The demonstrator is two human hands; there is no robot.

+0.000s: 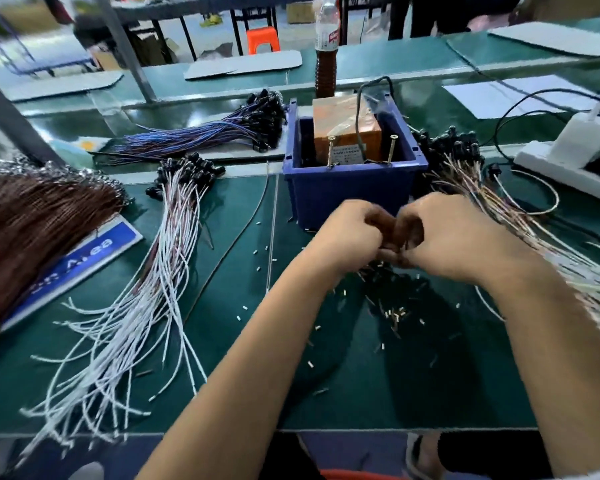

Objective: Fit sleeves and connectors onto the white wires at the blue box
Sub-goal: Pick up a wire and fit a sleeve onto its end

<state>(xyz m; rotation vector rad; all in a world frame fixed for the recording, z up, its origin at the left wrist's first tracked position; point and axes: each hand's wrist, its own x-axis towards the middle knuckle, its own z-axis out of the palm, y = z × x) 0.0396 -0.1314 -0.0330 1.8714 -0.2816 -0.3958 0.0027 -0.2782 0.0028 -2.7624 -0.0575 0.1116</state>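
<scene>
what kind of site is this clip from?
Probably a wire-harness assembly line in a factory: long green-matted workbench, bundles of white wires with black end fittings, loose small sleeves scattered before the blue plastic box, more benches behind.

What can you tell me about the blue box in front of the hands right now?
The blue box is an open-topped bin that looks like moulded plastic, with a thick rim. It stands upright on the green mat, just beyond the two hands. Inside sits an orange-brown block bearing a printed label; two long screws lean at the front rim, and a black cable loops out over the back. Wire bundles lie on either side.
</scene>
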